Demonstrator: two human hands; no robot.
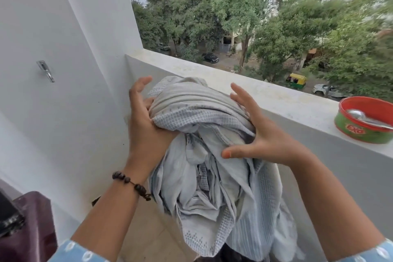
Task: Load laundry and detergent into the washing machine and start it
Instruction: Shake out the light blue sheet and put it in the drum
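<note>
Head view — pale grey cloth bundle [204,144] between left hand [144,121], gripping, and spread-fingered right hand [261,134].

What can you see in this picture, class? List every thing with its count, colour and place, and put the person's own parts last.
cloth bundle: one, pale grey-blue with woven pattern, held up between both hands
tin: one, red and green, on the ledge at right
spoon: one, silver, lying in the tin
balcony ledge: one, white, running across the middle
wall hook: one, metal, on the white wall at left
maroon object: one, bottom left, partly cut off
bracelet: one, dark beads, left wrist
left hand: grips the cloth
right hand: fingers spread, pressing the cloth
</note>
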